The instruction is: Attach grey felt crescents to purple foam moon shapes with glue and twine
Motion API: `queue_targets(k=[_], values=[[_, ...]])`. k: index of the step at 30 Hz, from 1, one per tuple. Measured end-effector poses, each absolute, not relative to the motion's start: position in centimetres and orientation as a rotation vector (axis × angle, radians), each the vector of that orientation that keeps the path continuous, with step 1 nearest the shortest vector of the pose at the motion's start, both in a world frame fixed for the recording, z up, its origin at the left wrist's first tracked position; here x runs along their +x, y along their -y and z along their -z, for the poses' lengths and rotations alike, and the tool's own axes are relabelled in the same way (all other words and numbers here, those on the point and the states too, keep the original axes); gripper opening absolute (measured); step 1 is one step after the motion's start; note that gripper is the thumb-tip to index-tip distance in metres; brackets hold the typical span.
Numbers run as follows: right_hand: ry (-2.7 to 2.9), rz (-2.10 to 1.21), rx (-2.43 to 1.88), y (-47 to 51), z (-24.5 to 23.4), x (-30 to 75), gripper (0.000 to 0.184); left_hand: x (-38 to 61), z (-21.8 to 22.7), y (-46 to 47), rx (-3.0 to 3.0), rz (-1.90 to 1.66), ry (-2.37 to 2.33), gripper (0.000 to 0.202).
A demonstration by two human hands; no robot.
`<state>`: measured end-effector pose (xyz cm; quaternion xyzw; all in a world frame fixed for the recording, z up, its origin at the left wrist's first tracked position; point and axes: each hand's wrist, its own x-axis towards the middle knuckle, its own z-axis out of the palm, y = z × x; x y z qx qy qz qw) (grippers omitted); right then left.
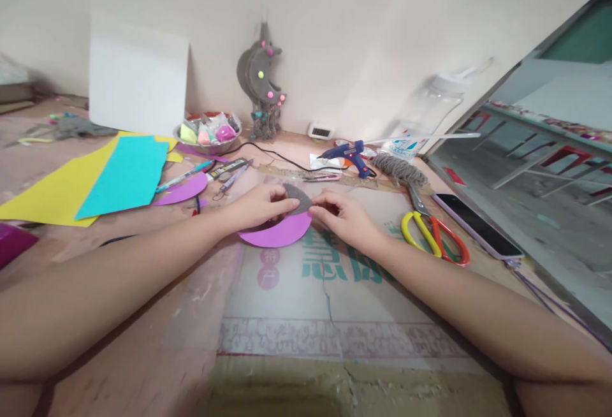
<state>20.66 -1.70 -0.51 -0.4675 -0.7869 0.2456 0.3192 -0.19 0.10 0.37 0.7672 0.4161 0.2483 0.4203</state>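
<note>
A purple foam or paper crescent [278, 233] is held just above the table, its upper end covered in grey, yarn-like material [297, 197]. My left hand [261, 205] is closed around the crescent's left and upper side, thumb on the grey part. At the grey end, the thumb and fingertips of my right hand [340, 214] are pinched together, touching or almost touching it. What lies between those fingertips is too small to make out. A thin grey strand [327, 299] runs down the printed plastic sheet [268, 296] below my hands.
Scissors [435, 235], a phone [478, 226], a grey yarn bundle [400, 168] and a blue glue gun [347, 152] lie to the right. Yellow [57, 187] and turquoise sheets [125, 178] lie left. A bowl of pompoms [209, 133] stands behind; a grey moon ornament [262, 79] hangs at the wall.
</note>
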Motion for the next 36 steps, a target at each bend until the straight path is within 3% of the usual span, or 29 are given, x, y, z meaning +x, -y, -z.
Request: queue_targets(k=[16, 25, 36], values=[[2.104, -0.646, -1.171, 1.82, 0.09, 20.57, 0.023, -0.20, -0.30, -0.15, 1.955, -0.599, -1.052, 0.036], [2.134, -0.329, -0.995, 2.14, 0.37, 20.88, 0.014, -0.08, -0.21, -0.08, 1.956, -0.607, -1.060, 0.036], [2.186, -0.322, -0.968, 1.89, 0.53, 20.57, 0.007, -0.15, -0.30, -0.07, 1.937, -0.573, -1.021, 0.035]])
